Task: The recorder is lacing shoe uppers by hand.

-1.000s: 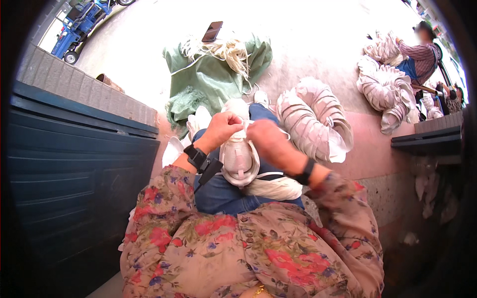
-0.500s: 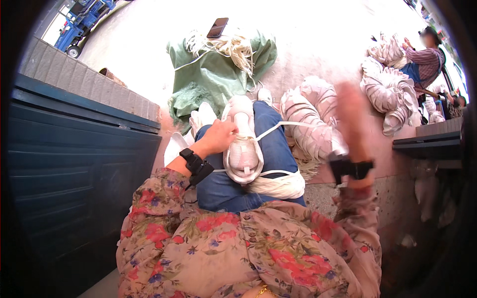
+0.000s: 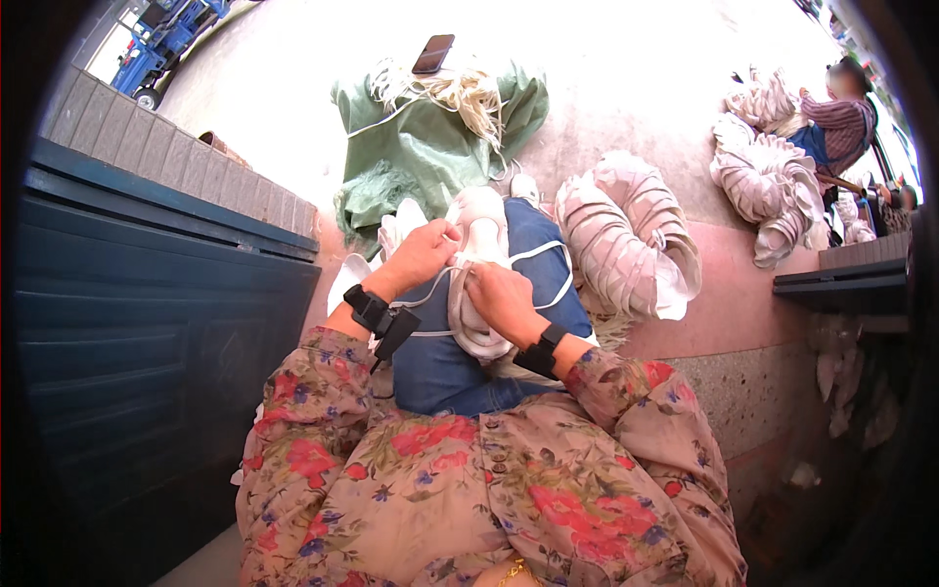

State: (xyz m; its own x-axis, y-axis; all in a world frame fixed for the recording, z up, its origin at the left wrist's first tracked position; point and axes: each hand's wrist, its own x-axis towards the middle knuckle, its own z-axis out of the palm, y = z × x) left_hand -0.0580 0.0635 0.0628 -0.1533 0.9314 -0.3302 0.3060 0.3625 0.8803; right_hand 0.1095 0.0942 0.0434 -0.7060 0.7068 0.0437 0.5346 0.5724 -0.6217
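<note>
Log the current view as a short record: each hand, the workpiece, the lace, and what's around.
Left hand: fingers over the shoe's lacing area; exact grip unclear
Right hand: fingers pinched on the white lace
Workpiece: white shoe, on the lap, partly covered by the hands
Lace: one loop across the right leg of the jeans
Ahead: green sheet bearing cream cords; dark phone
Right: curved stack of white shoe pieces

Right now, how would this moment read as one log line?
left hand: fingers at white lace | right hand: fingers beside left's | white shoe: on blue jeans | green sack: ahead
</note>
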